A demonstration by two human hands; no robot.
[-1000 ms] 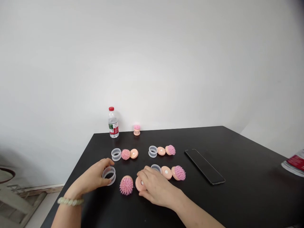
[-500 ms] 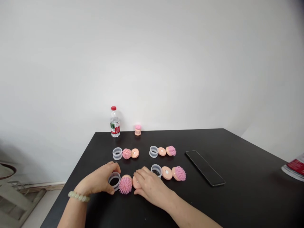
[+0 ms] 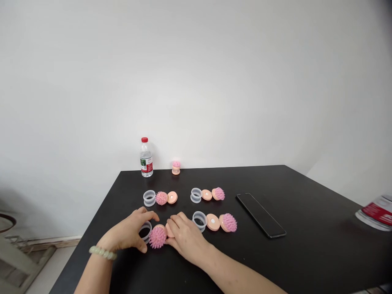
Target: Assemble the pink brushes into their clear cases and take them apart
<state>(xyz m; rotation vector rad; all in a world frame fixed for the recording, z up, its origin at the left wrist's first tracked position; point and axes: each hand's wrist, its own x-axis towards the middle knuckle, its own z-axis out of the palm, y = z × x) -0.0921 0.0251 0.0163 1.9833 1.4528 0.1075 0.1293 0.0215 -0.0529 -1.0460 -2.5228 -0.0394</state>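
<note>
My left hand (image 3: 130, 230) is open, thumb and fingers spread around a clear plastic ring (image 3: 148, 239) on the black table (image 3: 263, 265). Just right of that ring lies a pink-bristled round brush head (image 3: 158, 237) with a peach base. My right hand (image 3: 186, 239) has its fingers and thumb closed about a peach disc (image 3: 169, 230), mostly hidden, which sits against the brush head. Right of this hand are another clear ring (image 3: 199, 220), a peach disc with a white centre (image 3: 212, 222) and a brush head (image 3: 228, 223).
Farther back stand two similar rows, including one ring (image 3: 149, 198) and another ring (image 3: 196, 195). An assembled small brush (image 3: 176, 168) and a red-capped water bottle (image 3: 146, 159) stand near the wall. A black phone (image 3: 261, 215) lies to the right; a red-and-white object (image 3: 376, 212) is at the right edge.
My right hand has shifted a little left with the peach disc, closer to the brush head. My left hand stays around the ring. The whole view has moved slightly.
</note>
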